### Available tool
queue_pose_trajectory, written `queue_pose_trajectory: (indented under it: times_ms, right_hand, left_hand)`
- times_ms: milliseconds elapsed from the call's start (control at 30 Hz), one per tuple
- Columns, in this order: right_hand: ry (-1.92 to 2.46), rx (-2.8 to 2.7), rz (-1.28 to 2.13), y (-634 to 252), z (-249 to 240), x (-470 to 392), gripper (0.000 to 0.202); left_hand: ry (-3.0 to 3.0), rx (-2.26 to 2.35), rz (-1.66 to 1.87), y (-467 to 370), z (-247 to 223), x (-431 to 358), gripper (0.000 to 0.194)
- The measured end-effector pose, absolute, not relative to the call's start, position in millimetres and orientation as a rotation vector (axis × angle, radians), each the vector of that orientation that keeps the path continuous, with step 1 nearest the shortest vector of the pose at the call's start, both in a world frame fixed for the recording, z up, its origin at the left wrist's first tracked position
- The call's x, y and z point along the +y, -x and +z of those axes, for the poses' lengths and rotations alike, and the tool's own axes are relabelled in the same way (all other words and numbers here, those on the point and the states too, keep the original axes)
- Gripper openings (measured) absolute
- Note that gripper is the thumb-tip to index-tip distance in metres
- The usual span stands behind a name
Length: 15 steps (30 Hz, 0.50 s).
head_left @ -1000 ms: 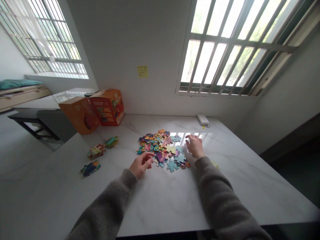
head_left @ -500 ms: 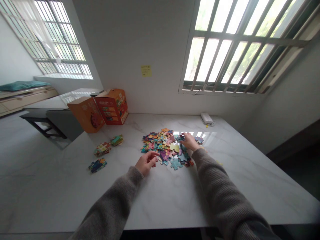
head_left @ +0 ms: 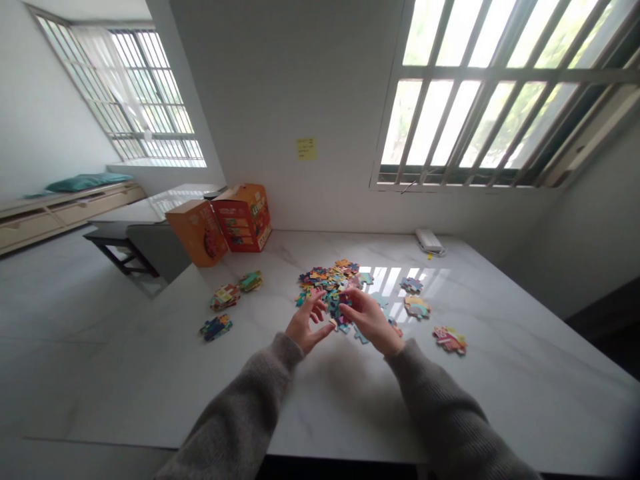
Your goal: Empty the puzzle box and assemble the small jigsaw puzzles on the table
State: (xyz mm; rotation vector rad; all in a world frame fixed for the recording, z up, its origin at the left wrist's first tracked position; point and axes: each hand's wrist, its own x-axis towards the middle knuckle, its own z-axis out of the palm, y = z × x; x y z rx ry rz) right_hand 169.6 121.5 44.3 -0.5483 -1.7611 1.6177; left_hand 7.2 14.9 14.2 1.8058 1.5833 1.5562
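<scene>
A heap of colourful jigsaw pieces (head_left: 327,277) lies at the middle of the white marble table (head_left: 350,400). Over its near edge, my left hand (head_left: 311,321) has thumb and fingers spread, with nothing between them. My right hand (head_left: 369,319) pinches a dark purple puzzle piece (head_left: 345,299) above the heap, just right of my left hand. Small piles of pieces lie to the left: a green one (head_left: 251,281), a red and cream one (head_left: 225,297) and a dark blue one (head_left: 216,327). On the right are three more groups (head_left: 411,285) (head_left: 417,307) (head_left: 450,339).
Two orange boxes (head_left: 197,233) (head_left: 245,219) stand at the table's back left. A white device with a cable (head_left: 430,241) lies at the back right. Behind the table, a yellow note (head_left: 307,149) is stuck to the wall.
My right hand has come back from the heap's right side toward my left hand, now with a dark piece. My left hand's fingers have spread wider. The view has shifted slightly.
</scene>
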Motion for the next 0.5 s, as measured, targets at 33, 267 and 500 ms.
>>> queue_pose_trajectory:
  times_ms: [33,267,500]
  right_hand:
    - [0.536,-1.763,1.641,-167,42,115,0.035]
    - [0.547,-1.864,1.539,-157,22,89,0.032]
    - [0.533,-1.957,1.381,-161,19,85,0.031]
  left_hand:
    - [-1.856,1.607,1.541,-6,14,15,0.066]
    - [-2.312,1.9,1.198,13,12,7,0.05]
    - [-2.024,2.619,0.991,91,7,-67,0.047]
